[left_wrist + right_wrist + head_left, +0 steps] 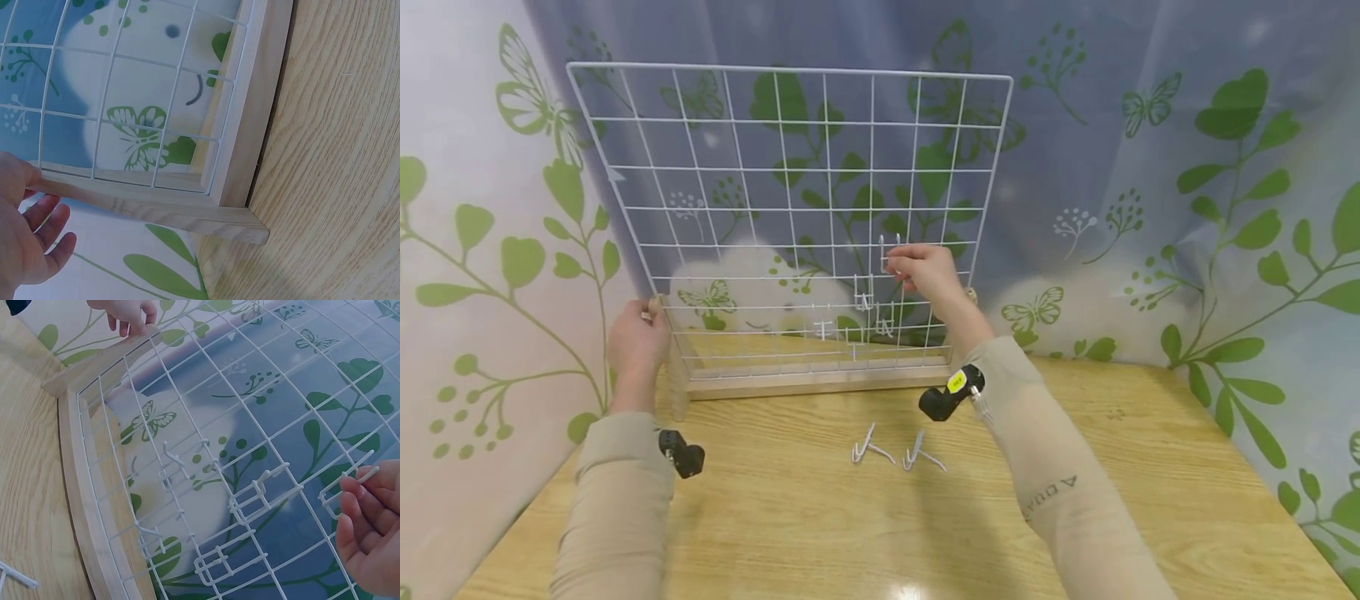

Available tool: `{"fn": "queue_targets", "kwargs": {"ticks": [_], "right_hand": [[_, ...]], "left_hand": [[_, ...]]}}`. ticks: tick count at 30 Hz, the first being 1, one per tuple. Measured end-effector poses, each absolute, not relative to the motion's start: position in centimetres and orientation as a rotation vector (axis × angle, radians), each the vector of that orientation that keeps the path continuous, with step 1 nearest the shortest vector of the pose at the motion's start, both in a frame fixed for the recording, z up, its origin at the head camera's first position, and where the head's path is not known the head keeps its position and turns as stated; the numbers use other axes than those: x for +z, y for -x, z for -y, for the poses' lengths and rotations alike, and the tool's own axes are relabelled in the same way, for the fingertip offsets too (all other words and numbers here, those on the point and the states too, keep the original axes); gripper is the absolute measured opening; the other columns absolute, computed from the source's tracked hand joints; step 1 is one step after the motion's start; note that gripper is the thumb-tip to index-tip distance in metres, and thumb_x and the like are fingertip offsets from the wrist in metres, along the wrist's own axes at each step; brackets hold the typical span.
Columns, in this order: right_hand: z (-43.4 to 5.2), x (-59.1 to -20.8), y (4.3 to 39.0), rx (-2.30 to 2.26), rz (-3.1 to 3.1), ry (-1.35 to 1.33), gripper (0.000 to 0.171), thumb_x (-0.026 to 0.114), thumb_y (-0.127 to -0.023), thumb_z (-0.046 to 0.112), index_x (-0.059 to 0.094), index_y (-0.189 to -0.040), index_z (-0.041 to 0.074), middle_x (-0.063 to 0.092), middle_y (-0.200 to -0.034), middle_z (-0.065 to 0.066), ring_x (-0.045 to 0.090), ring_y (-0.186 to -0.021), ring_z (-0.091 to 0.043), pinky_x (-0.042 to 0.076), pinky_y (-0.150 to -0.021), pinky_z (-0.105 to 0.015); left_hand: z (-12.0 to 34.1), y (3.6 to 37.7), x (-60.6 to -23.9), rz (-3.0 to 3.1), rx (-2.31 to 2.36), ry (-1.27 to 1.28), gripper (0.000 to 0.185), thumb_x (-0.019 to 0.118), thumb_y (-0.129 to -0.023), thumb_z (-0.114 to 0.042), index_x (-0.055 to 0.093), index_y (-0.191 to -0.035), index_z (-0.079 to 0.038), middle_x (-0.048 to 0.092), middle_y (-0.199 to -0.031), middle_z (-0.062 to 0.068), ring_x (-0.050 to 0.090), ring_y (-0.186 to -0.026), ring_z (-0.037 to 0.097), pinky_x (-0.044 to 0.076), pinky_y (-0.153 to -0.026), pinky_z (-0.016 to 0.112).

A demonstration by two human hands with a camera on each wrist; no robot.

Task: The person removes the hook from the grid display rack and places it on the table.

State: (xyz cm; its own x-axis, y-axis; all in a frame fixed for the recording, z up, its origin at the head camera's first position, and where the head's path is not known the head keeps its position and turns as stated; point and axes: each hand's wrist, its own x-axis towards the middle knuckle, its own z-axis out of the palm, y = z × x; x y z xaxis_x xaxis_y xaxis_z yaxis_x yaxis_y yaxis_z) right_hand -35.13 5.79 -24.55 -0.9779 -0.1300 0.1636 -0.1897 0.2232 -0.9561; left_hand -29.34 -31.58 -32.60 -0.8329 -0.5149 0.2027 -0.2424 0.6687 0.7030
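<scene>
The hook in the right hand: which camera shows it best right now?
Right wrist view. The white wire hook fills the frame's right side, pinched by the right hand against the wire grid. The head view shows it only small and far at the fingertips. The left wrist view misses it.

Staged recording booth: leaf-and-butterfly printed curtain (pixel 1187 167) backdrop surrounds wooden table (pixel 1150 467).

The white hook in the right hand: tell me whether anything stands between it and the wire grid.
Nothing visible does. The right hand pinches the white hook right against the wire grid, at a cell beside the hooks already hung. The left hand holds the wooden frame at the far side, away from that spot.
</scene>
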Motion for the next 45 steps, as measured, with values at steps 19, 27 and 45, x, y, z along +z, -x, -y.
{"fn": "queue_targets", "kwargs": {"ticks": [19,27,45], "right_hand": [[-7.7,-24.9,34.6,1.896,2.387,-0.375,0.025,0.06,-0.089,0.007,0.06,-0.111,-0.004,0.067,-0.097,-0.01,0.062,-0.086,-0.018,0.046,-0.063,-0.019],[-8.7,-25.4,34.3,1.889,2.415,-0.389,0.025,0.06,-0.089,0.009,0.06,-0.111,-0.003,0.066,-0.102,-0.012,0.059,-0.081,-0.012,0.048,-0.072,-0.027],[-11.7,-26.2,32.9,1.906,2.426,-0.438,0.027,0.06,-0.089,0.009,0.059,-0.113,-0.004,0.068,-0.097,-0.007,0.06,-0.092,-0.019,0.047,-0.074,-0.024]], "left_hand": [[31.7,29.4,-32.8,2.503,-0.947,-0.589,0.047,0.03,-0.098,-0.033,0.044,-0.128,0.001,0.055,-0.117,0.025,0.052,-0.104,0.042,0.039,-0.086,0.053],[31.8,29.4,-32.9,2.504,-0.946,-0.592,0.048,0.029,-0.098,-0.034,0.044,-0.128,0.0,0.055,-0.117,0.024,0.052,-0.104,0.042,0.039,-0.086,0.053],[31.9,29.6,-32.9,2.506,-0.948,-0.575,0.047,0.029,-0.098,-0.033,0.043,-0.128,0.001,0.055,-0.116,0.025,0.051,-0.103,0.043,0.039,-0.086,0.053]]}}
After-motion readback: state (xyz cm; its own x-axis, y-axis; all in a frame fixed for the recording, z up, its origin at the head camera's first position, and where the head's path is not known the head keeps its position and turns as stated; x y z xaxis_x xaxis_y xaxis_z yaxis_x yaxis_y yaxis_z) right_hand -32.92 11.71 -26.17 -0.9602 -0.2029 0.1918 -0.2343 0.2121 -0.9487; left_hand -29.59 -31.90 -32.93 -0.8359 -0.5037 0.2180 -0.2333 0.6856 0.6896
